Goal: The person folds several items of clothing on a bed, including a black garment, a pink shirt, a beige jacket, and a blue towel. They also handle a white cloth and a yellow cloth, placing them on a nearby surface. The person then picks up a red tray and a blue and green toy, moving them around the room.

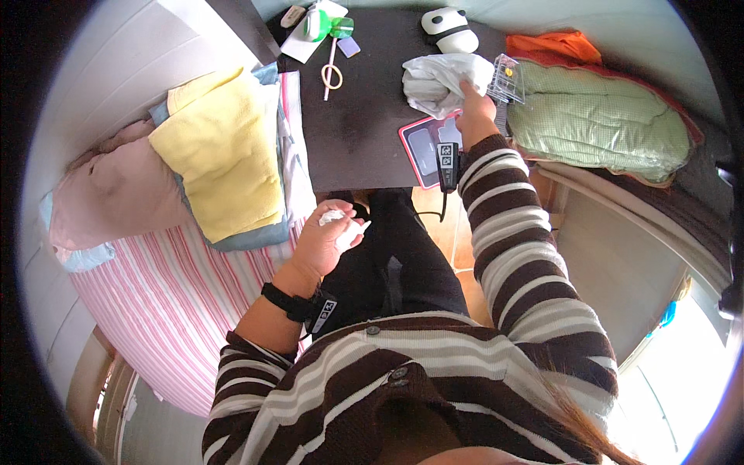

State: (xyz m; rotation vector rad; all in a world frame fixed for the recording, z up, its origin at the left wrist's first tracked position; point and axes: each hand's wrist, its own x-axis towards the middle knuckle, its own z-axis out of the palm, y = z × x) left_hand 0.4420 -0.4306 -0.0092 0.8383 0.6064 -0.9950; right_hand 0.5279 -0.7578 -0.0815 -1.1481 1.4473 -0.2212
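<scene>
My left hand (328, 235) is closed around a crumpled white tissue (350, 235) in front of my dark trousers, with bits of it poking out between the fingers. Over the dark tabletop (354, 136), my right hand (478, 111) grips the near right edge of a crumpled white plastic bag (436, 81). Just right of that bag is a small wire basket (507, 80). Partly under my right wrist lies a flat red-edged case (423, 152), whose right side is hidden.
A panda-shaped case (450, 30) sits behind the bag. At the far left are a green-and-white bottle (318, 24) and a pink ring-handled stick (331, 75). A folded yellow cloth (224, 157) tops textiles on a striped bed (174, 302). A green quilted bundle (598, 116) lies right.
</scene>
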